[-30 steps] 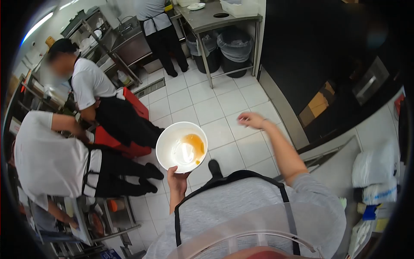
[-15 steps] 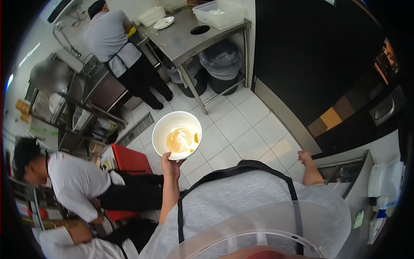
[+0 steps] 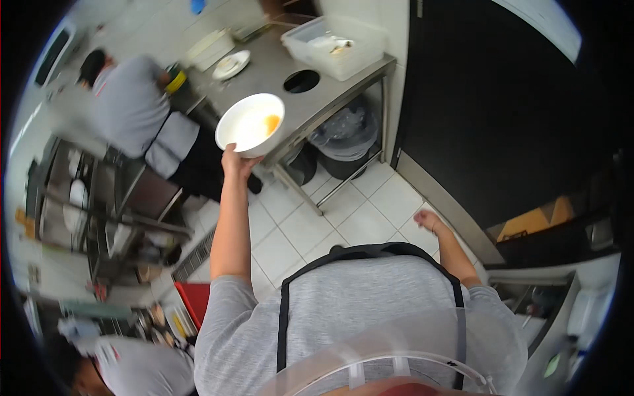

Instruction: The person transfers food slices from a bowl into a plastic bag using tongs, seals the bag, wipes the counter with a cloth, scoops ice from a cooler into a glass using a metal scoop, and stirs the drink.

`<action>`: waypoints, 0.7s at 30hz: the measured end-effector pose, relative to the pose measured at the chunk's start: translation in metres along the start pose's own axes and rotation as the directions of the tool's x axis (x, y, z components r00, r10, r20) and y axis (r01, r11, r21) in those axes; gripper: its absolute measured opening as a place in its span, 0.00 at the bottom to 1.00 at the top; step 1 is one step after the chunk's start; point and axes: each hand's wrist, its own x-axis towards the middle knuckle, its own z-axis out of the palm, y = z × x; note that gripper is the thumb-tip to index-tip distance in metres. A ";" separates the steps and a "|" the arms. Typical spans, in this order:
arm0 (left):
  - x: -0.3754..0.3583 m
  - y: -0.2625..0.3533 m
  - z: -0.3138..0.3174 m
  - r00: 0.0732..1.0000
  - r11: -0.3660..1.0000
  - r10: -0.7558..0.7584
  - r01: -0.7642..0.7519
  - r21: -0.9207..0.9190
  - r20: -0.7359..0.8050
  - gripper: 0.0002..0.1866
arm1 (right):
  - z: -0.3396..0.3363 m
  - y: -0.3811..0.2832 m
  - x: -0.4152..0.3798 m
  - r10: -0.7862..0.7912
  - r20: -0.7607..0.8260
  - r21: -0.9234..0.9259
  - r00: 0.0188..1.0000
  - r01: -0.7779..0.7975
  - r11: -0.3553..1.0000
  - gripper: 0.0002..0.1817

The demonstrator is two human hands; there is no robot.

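My left hand (image 3: pixel 239 164) grips the near rim of a white bowl (image 3: pixel 247 129), thumb over the edge and fingers underneath. The bowl is tilted so its inside shows, with an orange-brown smear of food on the right side. It is held out in front of the near corner of a steel table (image 3: pixel 254 76). My right hand (image 3: pixel 429 222) hangs low over the tiled floor near the dark door, its fingers curled in with nothing visible in them.
On the steel table are a round hole (image 3: pixel 301 81), a clear plastic tub (image 3: pixel 338 49) and a plate with scraps (image 3: pixel 231 65). Lined bins (image 3: pixel 340 142) stand beneath. One person (image 3: pixel 135 105) works at the left; another (image 3: pixel 139 363) is at the lower left. A dark door (image 3: pixel 502 125) borders the right.
The steel table now appears closer. My left arm has stretched forward with the bowl, up to the table's edge. My right hand has come inward. The person at lower left has dropped back in view.
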 end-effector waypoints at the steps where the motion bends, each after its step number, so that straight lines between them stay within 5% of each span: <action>1: 0.030 0.003 0.007 0.997 1.000 0.013 -0.014 -0.009 -0.081 0.28 | -0.014 -0.033 0.008 -0.109 -0.040 0.055 0.993 0.111 0.992 0.12; 4: 0.137 0.004 -0.002 0.993 1.000 0.010 -0.009 0.006 -0.120 0.29 | -0.033 -0.063 0.017 -0.068 -0.276 -0.047 0.959 0.057 0.997 0.11; 6: 0.210 0.000 -0.013 1.000 1.000 0.020 -0.021 0.011 0.017 0.32 | -0.023 -0.068 -0.012 0.060 -0.457 0.157 0.887 0.014 0.987 0.11; 9: 0.280 0.001 -0.005 0.993 0.968 0.050 -0.021 0.250 -0.110 0.29 | 0.019 -0.043 -0.082 0.345 -0.490 0.055 0.801 -0.366 0.929 0.17; 11: 0.313 -0.007 0.002 0.992 0.929 0.057 -0.013 0.369 -0.109 0.28 | 0.065 -0.011 -0.129 0.658 -0.274 -0.119 0.702 -0.703 0.701 0.21; 13: 0.334 -0.013 0.012 0.989 0.886 0.100 -0.041 0.462 -0.104 0.27 | 0.129 0.013 -0.187 0.817 -0.221 -0.053 0.532 -0.843 0.535 0.24; 14: 0.339 -0.014 0.020 0.986 0.861 0.137 -0.069 0.503 -0.099 0.27 | 0.146 0.001 -0.211 0.909 -0.053 -0.033 0.412 -0.911 0.411 0.24; 16: 0.335 -0.008 0.037 0.963 0.802 0.260 -0.179 0.569 -0.064 0.26 | 0.225 0.040 -0.257 0.923 0.054 -0.027 0.381 -0.923 0.383 0.25; 17: 0.328 -0.002 0.054 0.933 0.766 0.360 -0.282 0.578 -0.022 0.26 | 0.247 0.031 -0.279 0.943 0.108 0.132 0.314 -0.945 0.299 0.25; 20: 0.281 0.048 0.125 0.726 0.634 0.673 -0.663 0.398 0.139 0.25 | 0.285 -0.010 -0.312 0.962 0.153 0.351 0.225 -0.923 0.160 0.23; 21: 0.259 0.073 0.152 0.637 0.586 0.749 -0.765 0.266 0.184 0.25 | 0.304 -0.004 -0.314 0.959 0.070 0.379 0.276 -0.896 0.230 0.25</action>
